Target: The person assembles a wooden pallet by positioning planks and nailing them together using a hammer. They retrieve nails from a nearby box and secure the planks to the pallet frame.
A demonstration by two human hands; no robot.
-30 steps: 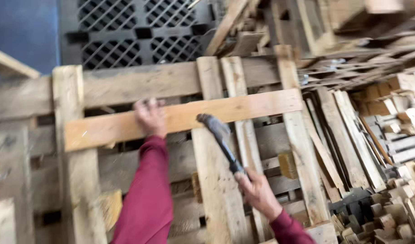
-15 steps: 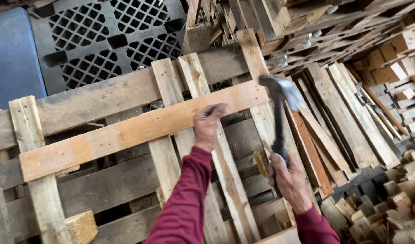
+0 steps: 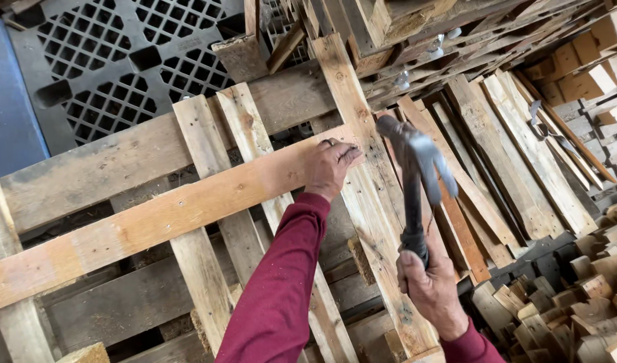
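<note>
Gripping the hammer [image 3: 416,178] low on its dark handle, my right hand [image 3: 429,289] was wrapped tight around the grip, with the steel head raised above it and level with my other hand. My left hand [image 3: 330,167] pressed down on the pale board [image 3: 167,218], fingers curled at its right end as if pinching something small against the wood; I could not tell whether a nail sat between them. Both sleeves were dark red.

That board lay slantwise across the pallet [image 3: 208,202], running away from my left hand down toward the left. I judged it light, stiff and dry, rough enough to give splinters, and likely to skid on the slats [image 3: 248,134] beneath unless pinned flat near the end being worked. The hammer looked top-heavy, so a hold near the bottom of the handle suited it, firm but not cramped.

Beyond my left hand, up and to the left, a black plastic pallet [image 3: 113,74] with a lattice face leaned beside a blue panel [image 3: 9,101]. Above and past the hammer, loose planks [image 3: 523,148] were stacked in a jumble. Right of my right hand, short wooden blocks [image 3: 591,296] lay heaped close together.
</note>
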